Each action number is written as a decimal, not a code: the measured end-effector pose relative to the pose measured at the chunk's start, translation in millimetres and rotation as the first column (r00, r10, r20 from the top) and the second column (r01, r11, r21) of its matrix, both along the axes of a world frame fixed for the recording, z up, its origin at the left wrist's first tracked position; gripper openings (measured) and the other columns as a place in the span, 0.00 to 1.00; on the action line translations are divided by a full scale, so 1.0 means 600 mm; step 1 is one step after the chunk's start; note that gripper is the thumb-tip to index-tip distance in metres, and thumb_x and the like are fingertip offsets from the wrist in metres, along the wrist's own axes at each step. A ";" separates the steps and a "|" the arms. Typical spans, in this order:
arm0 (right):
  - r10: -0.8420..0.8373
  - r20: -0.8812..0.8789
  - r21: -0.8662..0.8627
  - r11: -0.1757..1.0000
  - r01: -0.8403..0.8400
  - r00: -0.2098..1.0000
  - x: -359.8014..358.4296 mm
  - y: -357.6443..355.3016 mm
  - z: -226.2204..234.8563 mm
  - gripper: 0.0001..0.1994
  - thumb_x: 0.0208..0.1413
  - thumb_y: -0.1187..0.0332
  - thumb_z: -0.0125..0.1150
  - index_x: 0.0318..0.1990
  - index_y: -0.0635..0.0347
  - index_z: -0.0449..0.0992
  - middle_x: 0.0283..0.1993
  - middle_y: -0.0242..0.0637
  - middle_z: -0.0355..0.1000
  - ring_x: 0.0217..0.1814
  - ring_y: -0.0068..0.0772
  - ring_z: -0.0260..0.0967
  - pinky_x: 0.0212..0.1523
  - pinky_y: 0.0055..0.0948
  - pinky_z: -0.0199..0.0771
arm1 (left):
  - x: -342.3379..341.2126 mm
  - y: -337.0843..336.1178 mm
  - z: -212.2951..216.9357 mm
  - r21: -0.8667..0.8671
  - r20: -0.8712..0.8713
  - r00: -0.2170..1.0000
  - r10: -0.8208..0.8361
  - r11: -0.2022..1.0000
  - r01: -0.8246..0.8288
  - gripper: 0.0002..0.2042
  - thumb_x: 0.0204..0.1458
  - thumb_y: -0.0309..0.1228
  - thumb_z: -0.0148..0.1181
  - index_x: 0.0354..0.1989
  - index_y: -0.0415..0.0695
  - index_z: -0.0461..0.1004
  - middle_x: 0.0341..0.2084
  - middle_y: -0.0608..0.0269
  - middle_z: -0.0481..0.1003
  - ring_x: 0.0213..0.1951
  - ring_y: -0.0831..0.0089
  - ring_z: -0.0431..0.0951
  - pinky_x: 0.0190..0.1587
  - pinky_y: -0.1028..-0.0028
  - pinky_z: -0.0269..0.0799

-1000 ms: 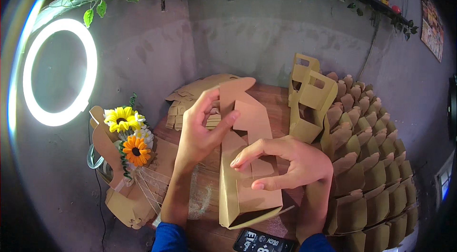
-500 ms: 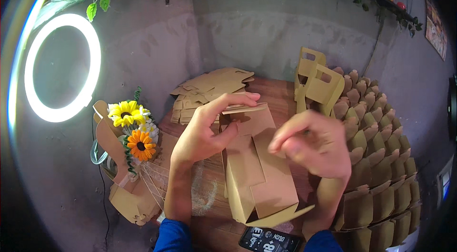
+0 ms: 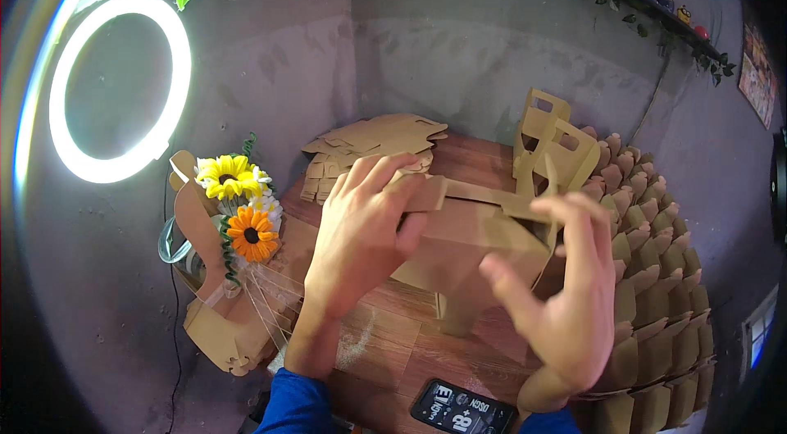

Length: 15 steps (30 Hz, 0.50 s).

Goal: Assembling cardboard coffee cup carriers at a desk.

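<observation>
A brown cardboard box (image 3: pixel 484 241) lies sideways above the wooden table, with flaps loose at both ends. At its left end my left hand (image 3: pixel 361 229) grips it, fingers over the upper edge and thumb against the front. My right hand (image 3: pixel 566 295) is at the box's right end, its fingers spread by an upright flap and its thumb held apart near the front face. Another flap hangs down below the box. Whether the right fingertips touch the cardboard is hard to tell.
Flat cardboard blanks (image 3: pixel 377 137) are piled at the back. Handled cardboard carriers (image 3: pixel 566 147) stand back right, beside rows of folded boxes (image 3: pixel 648 270). Artificial flowers (image 3: pixel 250 233) and a cardboard piece stand left, near a lit ring light (image 3: pixel 64 98). A dark phone (image 3: pixel 463 408) lies in front.
The box has been turned from lengthwise to crosswise and lifted toward the back. My right hand has moved from above its right side to its right end, fingers opening.
</observation>
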State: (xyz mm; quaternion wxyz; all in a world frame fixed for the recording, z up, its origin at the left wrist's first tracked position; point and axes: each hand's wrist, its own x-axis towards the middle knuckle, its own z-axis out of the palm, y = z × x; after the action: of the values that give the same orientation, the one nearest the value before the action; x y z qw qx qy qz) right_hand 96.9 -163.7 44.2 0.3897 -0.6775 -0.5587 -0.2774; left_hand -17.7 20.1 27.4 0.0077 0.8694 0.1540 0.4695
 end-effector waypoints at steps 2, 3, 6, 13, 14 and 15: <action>-0.095 -0.088 0.119 0.987 0.105 0.992 0.030 0.025 -0.013 0.24 0.53 0.70 0.68 0.57 0.58 0.67 0.42 0.48 0.73 0.45 0.48 0.73 0.49 0.40 0.72 | 0.002 0.003 0.000 0.010 -0.008 0.998 -0.055 0.998 0.055 0.16 0.44 0.25 0.62 0.44 0.41 0.80 0.45 0.57 0.79 0.46 0.54 0.77 0.55 0.61 0.72; -0.092 -0.086 0.118 0.988 0.101 0.992 0.039 0.034 -0.012 0.24 0.53 0.70 0.68 0.57 0.58 0.67 0.42 0.48 0.73 0.45 0.48 0.73 0.49 0.40 0.72 | 0.002 0.005 -0.001 0.019 -0.018 0.995 -0.101 0.995 0.101 0.14 0.45 0.25 0.62 0.43 0.41 0.80 0.44 0.57 0.79 0.45 0.55 0.77 0.54 0.61 0.72; 0.112 -0.446 0.186 0.982 -0.030 0.888 0.060 0.052 -0.009 0.22 0.58 0.78 0.60 0.59 0.57 0.64 0.46 0.49 0.74 0.47 0.47 0.75 0.46 0.38 0.74 | 0.008 0.013 0.001 0.004 -0.050 0.977 -0.208 0.978 0.209 0.12 0.47 0.24 0.62 0.42 0.40 0.80 0.43 0.58 0.79 0.45 0.56 0.78 0.52 0.62 0.73; 0.020 -0.323 0.199 0.979 0.047 0.946 0.096 0.069 -0.015 0.09 0.63 0.77 0.54 0.50 0.64 0.71 0.39 0.51 0.77 0.42 0.51 0.77 0.41 0.38 0.74 | 0.022 0.022 0.005 -0.102 0.095 0.909 -0.407 0.904 0.415 0.09 0.48 0.17 0.64 0.38 0.39 0.80 0.33 0.57 0.81 0.37 0.63 0.80 0.41 0.69 0.75; 0.016 -0.330 0.196 0.979 0.052 0.944 0.099 0.067 -0.015 0.09 0.63 0.77 0.54 0.50 0.64 0.71 0.39 0.51 0.77 0.42 0.51 0.77 0.41 0.38 0.74 | 0.020 0.020 0.006 -0.108 0.089 0.908 -0.410 0.902 0.418 0.09 0.48 0.17 0.64 0.38 0.39 0.80 0.33 0.57 0.81 0.37 0.63 0.80 0.41 0.69 0.75; -0.036 -0.320 0.167 0.981 0.094 0.947 0.100 0.064 -0.013 0.07 0.63 0.76 0.55 0.47 0.65 0.73 0.36 0.50 0.77 0.38 0.50 0.76 0.39 0.38 0.72 | 0.017 0.019 0.007 -0.182 0.101 0.898 -0.428 0.880 0.439 0.08 0.48 0.17 0.63 0.37 0.39 0.80 0.33 0.57 0.81 0.37 0.64 0.81 0.41 0.69 0.75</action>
State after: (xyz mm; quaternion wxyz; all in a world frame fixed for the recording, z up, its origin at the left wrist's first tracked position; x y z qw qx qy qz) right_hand 156.7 -125.1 36.1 0.5244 -0.6931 -0.4391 -0.2274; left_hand -7.7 31.7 31.4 0.2043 0.8626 0.0019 0.4627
